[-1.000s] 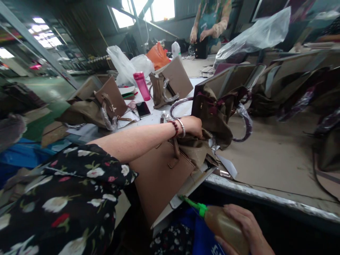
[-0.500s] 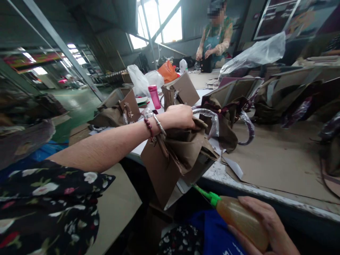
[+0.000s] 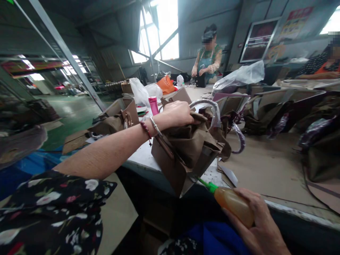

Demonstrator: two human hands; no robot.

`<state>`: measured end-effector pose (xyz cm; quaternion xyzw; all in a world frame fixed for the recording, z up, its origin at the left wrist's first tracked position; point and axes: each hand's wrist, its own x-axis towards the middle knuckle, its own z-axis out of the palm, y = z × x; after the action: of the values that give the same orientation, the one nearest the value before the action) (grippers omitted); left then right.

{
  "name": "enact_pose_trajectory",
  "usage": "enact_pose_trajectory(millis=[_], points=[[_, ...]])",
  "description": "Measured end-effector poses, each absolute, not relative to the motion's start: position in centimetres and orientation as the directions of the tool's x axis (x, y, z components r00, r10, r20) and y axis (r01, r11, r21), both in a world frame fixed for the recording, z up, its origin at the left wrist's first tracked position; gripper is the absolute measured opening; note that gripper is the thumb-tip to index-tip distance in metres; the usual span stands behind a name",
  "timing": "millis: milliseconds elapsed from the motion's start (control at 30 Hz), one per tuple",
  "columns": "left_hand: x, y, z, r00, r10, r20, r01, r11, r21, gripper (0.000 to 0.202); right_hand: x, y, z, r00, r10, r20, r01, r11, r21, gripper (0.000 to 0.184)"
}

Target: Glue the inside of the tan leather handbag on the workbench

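My left hand (image 3: pixel 178 112) is closed on the upper edge of a brown handbag (image 3: pixel 195 150), whose fabric lining bulges out of the opening. The bag tilts at the table's front edge, and a plastic-wrapped handle (image 3: pixel 216 113) arches behind my knuckles. In my right hand (image 3: pixel 256 216) lies a squeeze bottle (image 3: pixel 235 203) of amber liquid, probably glue, gripped around its body. Its thin green nozzle points left, with the tip at the bag's lower edge; whether it touches cannot be made out. My left fingertips are partly hidden by the fabric.
Several unfinished bags (image 3: pixel 278 106) line the right side of the table (image 3: pixel 260 159). Another brown bag (image 3: pixel 114 118) stands to the left. Behind are a pink bottle (image 3: pixel 153 105), an orange plastic bag (image 3: pixel 166 85) and clear plastic (image 3: pixel 240 79). A co-worker (image 3: pixel 208 60) stands across the table; another person sits far right.
The squeeze bottle has come up and slightly left, bringing its nozzle tip to the bag's lower edge. The bag is turned somewhat and sits higher over the table edge. My view has shifted right.
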<state>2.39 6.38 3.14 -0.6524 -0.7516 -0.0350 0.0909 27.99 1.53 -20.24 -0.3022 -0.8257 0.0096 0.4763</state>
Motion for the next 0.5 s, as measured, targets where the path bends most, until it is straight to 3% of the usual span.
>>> enact_pose_trajectory(millis=[367,500], points=[[2.0,8.8,2.4,-0.110,0.956,0.272,0.993,0.119,-0.016,0.062,27.7,3.4,-19.7,-0.382,0.503,0.775,0.543,0.801,-0.252,0.038],[1.9,9.2,2.1,-0.112,0.956,0.270,0.993,0.115,0.005,0.062,27.3,3.5,-20.4,-0.399,0.539,0.742,0.541,0.791,-0.284,0.037]])
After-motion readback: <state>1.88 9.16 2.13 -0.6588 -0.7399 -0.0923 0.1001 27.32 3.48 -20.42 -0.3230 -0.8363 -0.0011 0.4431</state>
